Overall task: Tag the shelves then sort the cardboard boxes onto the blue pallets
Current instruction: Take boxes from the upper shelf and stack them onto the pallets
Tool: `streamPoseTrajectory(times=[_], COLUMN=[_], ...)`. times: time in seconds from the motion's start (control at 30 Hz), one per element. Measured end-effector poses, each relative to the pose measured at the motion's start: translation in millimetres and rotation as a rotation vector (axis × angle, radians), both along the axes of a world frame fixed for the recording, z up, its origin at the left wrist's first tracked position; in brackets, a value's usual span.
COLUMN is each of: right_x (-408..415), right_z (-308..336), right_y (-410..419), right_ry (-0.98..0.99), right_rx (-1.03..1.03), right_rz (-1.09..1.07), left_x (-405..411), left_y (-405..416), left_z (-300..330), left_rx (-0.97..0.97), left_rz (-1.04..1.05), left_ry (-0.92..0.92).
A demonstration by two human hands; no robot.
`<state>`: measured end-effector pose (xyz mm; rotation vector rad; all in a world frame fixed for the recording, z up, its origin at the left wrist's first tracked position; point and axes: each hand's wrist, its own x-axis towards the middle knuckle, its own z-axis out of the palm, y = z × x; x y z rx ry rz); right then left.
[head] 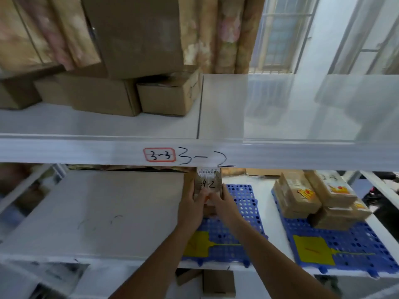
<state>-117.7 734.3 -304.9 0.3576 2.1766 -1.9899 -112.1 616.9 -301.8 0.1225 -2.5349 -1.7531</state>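
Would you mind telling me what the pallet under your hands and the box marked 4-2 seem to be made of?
The blue pallet looks like moulded plastic: uniform saturated colour and a regular grid of round holes. The box marked 4-2 looks like plain brown cardboard with a matte face, handwritten ink and a white barcode label, probably paper.

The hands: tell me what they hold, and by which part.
Both hold one small cardboard box marked 4-2, above a blue pallet: the left hand grips its left side, the right hand its right side and lower edge.

Cardboard boxes point(90, 93): matt brown, plain. Blue pallets point(244, 203): perforated moulded plastic, slight sheen. Shelf point(280, 154): smooth white painted metal, glossy, with a paper label point(159, 154) stuck on its edge.
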Motion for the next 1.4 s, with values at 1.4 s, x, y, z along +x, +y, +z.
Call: streamPoseTrajectory(times=[1.4], right_x=[-23], right_z=[14], right_y=[-27], right_ry=[0.097], right_rx=[0.423], right_rz=[0.056], left_x=[-52], left_y=[-44], left_z=[-7], left_rx=[-0.123], left_rz=[0.026], left_ry=[-0.181])
